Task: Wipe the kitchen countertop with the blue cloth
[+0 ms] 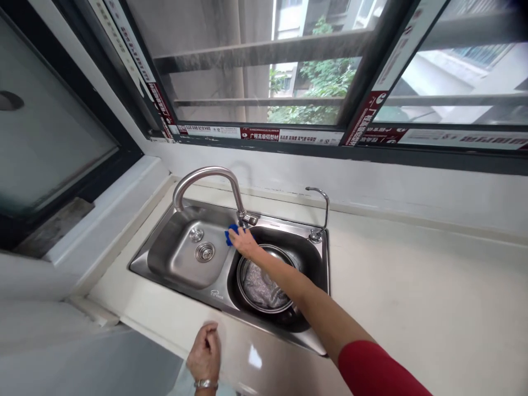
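My right hand (244, 242) reaches across the sink and grips a blue cloth (228, 237). The cloth presses on the steel by the base of the large curved faucet (210, 170), at the top of the divider between the two basins. My left hand (205, 355), wearing a metal watch, is loosely curled at the counter's front edge, and I see nothing in it. Beneath my right forearm, a round metal pot (240, 286) sits in the right basin with a greyish, wet-looking cloth (259, 286) inside. My forearm hides part of the pot.
The left basin (165, 250) has a drain (205, 252) and a loose round strainer or plug (196, 235). A thin small tap (325, 206) rises at the sink's back right corner. The pale counter (412, 286) extends right, below a window with a dark frame (264, 144).
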`<state>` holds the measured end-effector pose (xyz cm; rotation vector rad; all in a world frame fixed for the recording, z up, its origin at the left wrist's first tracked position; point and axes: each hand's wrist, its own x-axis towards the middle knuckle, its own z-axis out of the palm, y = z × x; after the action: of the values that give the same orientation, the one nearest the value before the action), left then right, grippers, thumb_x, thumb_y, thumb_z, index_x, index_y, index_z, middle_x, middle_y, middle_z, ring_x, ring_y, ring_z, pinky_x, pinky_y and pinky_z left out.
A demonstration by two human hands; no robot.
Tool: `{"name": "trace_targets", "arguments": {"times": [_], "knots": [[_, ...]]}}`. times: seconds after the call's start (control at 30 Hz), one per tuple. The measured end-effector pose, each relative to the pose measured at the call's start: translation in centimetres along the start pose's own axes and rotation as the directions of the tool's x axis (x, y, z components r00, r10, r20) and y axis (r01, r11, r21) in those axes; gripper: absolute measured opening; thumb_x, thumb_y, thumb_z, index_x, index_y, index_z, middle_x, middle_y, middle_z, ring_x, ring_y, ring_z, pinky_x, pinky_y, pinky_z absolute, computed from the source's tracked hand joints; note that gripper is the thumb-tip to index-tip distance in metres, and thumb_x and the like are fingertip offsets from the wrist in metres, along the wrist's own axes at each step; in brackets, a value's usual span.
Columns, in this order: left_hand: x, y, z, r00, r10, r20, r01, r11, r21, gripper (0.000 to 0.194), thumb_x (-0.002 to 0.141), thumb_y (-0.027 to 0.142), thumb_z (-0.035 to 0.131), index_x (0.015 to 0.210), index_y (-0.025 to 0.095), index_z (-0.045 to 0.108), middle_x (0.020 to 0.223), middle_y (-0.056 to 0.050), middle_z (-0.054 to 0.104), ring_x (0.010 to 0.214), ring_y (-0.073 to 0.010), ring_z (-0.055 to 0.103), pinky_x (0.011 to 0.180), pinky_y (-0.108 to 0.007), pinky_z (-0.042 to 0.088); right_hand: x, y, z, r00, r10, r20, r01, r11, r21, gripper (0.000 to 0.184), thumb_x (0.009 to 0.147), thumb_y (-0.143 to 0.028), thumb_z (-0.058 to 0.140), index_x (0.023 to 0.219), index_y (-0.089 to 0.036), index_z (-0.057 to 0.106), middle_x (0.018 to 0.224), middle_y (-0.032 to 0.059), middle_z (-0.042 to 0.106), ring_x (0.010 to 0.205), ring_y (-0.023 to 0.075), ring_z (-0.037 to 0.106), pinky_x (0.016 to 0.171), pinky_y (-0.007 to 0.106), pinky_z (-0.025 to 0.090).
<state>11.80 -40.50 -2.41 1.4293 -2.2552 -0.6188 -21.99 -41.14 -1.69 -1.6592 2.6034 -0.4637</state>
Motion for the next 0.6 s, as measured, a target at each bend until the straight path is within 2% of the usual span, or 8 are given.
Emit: {"name": "trace_targets", "arguments": {"times": [0.1,0.2,0.3,0.4,0.47,0.6], "knots": [[0.0,0.0,0.1,1.000,0.003,-0.006,-0.003,1.000,0.005,0.030,0.083,0.039,0.048,0.083,0.029,0.076,0.074,-0.001,0.073,0.055,-0.0141,0.058,0.053,-0.025,0.035,1.3,-0.6,-1.1,0.975,-0.221,-0.030,0.221,0.975,0.013,0.044,0.100,-0.019,0.035,0.138,-0.028,0.055,0.148,0.0050,0.051,0.129,0.0271,0.044,0.101,0.050,0.044],[0.0,0.0,0.1,1.000,-0.005,-0.005,0.005,1.000,0.013,0.031,0.084,0.040,0.047,0.083,0.029,0.076,0.074,-0.001,0.073,0.054,-0.0144,0.057,0.052,-0.025,0.035,2.8,0.5,-1.5,0.947,-0.313,-0.067,0.315,0.949,0.009,0.046,0.098,-0.012,0.037,0.138,-0.026,0.055,0.150,0.0043,0.050,0.135,0.0265,0.041,0.108,0.053,0.040],[-0.1,0.0,0.1,1.000,0.001,-0.004,-0.001,1.000,0.022,0.031,0.084,0.040,0.046,0.083,0.028,0.075,0.073,0.000,0.073,0.053,-0.0142,0.057,0.053,-0.025,0.036,3.2,2.8,-1.0,0.962,-0.270,-0.051,0.271,0.962,0.018,0.046,0.094,-0.006,0.040,0.132,-0.022,0.060,0.143,0.0051,0.056,0.135,0.0238,0.044,0.115,0.050,0.036],[-0.1,0.0,-0.1,0.999,0.043,0.001,-0.043,0.999,0.001,0.031,0.084,0.039,0.047,0.083,0.028,0.075,0.077,-0.001,0.075,0.054,-0.0135,0.058,0.054,-0.024,0.039,2.3,4.3,0.5,0.970,-0.237,-0.052,0.239,0.970,0.042,0.045,0.095,-0.007,0.039,0.132,-0.020,0.061,0.142,0.0061,0.056,0.138,0.0236,0.042,0.119,0.050,0.031],[-0.1,-0.1,-0.1,0.998,0.068,-0.004,-0.068,0.998,-0.009,0.031,0.084,0.038,0.047,0.082,0.027,0.076,0.076,-0.001,0.075,0.052,-0.0130,0.057,0.053,-0.024,0.040,1.4,4.5,1.3,0.982,-0.179,-0.063,0.183,0.981,0.067,0.046,0.095,-0.007,0.039,0.134,-0.021,0.059,0.146,0.0062,0.054,0.139,0.0243,0.040,0.118,0.051,0.029],[-0.2,-0.6,0.3,0.996,0.088,-0.032,-0.089,0.996,-0.011,0.031,0.085,0.037,0.047,0.083,0.027,0.076,0.076,-0.001,0.075,0.054,-0.0129,0.060,0.053,-0.023,0.041,0.5,3.2,1.7,0.998,0.036,-0.047,-0.029,0.991,0.134,0.049,0.092,-0.008,0.043,0.135,-0.025,0.058,0.151,0.0043,0.049,0.138,0.0261,0.035,0.114,0.049,0.028]]}}
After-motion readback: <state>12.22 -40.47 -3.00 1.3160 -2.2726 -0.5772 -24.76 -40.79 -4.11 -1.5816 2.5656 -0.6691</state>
